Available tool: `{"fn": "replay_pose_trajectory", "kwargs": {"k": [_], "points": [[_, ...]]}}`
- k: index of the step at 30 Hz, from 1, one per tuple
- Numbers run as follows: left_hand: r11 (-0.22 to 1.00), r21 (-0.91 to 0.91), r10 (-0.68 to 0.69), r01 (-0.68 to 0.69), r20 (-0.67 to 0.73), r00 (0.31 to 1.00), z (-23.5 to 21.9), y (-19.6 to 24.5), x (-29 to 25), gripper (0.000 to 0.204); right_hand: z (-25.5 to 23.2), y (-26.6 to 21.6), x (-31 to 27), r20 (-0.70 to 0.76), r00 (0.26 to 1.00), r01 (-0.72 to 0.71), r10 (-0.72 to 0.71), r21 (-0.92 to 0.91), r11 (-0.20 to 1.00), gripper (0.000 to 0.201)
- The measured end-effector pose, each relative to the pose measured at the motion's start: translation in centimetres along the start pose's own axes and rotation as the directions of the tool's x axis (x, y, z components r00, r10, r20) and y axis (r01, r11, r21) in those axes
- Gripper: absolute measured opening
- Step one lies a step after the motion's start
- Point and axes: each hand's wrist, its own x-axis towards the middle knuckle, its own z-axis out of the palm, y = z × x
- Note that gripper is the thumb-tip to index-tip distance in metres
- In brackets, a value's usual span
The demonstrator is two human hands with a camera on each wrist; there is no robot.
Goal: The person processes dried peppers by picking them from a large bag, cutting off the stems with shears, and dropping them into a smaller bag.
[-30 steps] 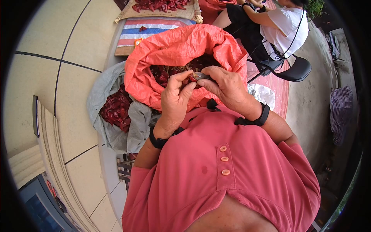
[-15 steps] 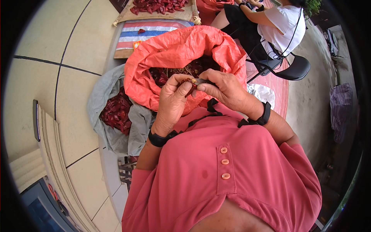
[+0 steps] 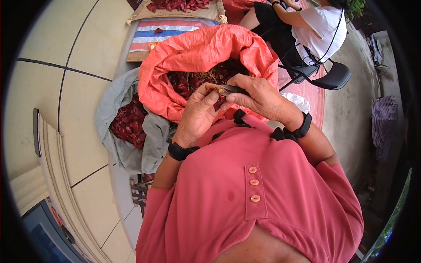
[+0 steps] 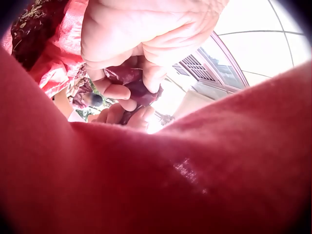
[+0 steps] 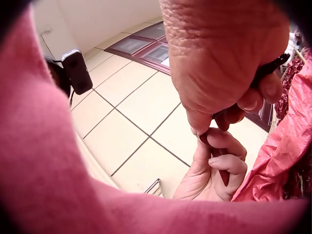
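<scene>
Over the mouth of a red woven sack [image 3: 193,48], both hands meet. My left hand [image 3: 197,114] pinches a dried red chili pepper [image 4: 146,93] between thumb and fingers, its yellowish-brown stem end facing up in the head view. From the other side, my right hand [image 3: 263,100] grips a small knife [image 3: 236,89] with a grey blade and dark handle. The blade lies right at the chili's stem end. In the right wrist view the black handle [image 5: 274,67] pokes out past the curled fingers, and the chili's red body [image 5: 223,170] shows in the left hand.
Dried chilies and stem bits lie inside the red sack. At its left stands a grey sack [image 3: 157,136] holding red chilies [image 3: 129,122]. Behind is a striped sheet [image 3: 175,33] with a chili-laden mat [image 3: 175,15] beyond. A seated person [image 3: 322,30] is at upper right.
The chili has been turned in my left hand so its stem end shows by the blade. Both hands stay close together over the sack, and the head view has shifted slightly.
</scene>
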Motion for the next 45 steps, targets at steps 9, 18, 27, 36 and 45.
{"fn": "replay_pose_trajectory", "kwargs": {"k": [9, 18, 27, 36, 45], "points": [[0.994, 0.040, 0.104, -0.102, -0.059, 0.993, -0.2, 0.4, 0.0, 0.010, -0.6, -1.7, -0.2, -0.076, 0.994, -0.082, 0.081, -0.008, 0.997, 0.036], [0.998, 0.053, 0.034, -0.034, 0.005, 0.999, 0.2, 0.5, -0.5, 0.017, -0.3, -1.6, 0.7, 0.058, 0.997, 0.065, -0.058, -0.128, 0.990, 0.032], [0.993, 0.098, 0.070, -0.072, 0.026, 0.997, -0.3, -0.1, -1.3, 0.016, 0.1, -1.4, 0.2, 0.092, 0.993, 0.087, -0.079, -0.084, 0.993, 0.030], [0.974, 0.163, 0.162, -0.159, -0.004, 0.987, -0.4, -0.9, -1.1, 0.013, 2.1, -1.2, -0.1, -0.006, 0.995, 0.094, -0.097, -0.198, 0.976, 0.028], [0.974, 0.114, 0.202, -0.198, -0.027, 0.979, -0.9, -1.4, -0.9, 0.014, 3.2, -0.5, -0.2, -0.036, 0.998, 0.053, -0.061, -0.188, 0.981, 0.024]]}}
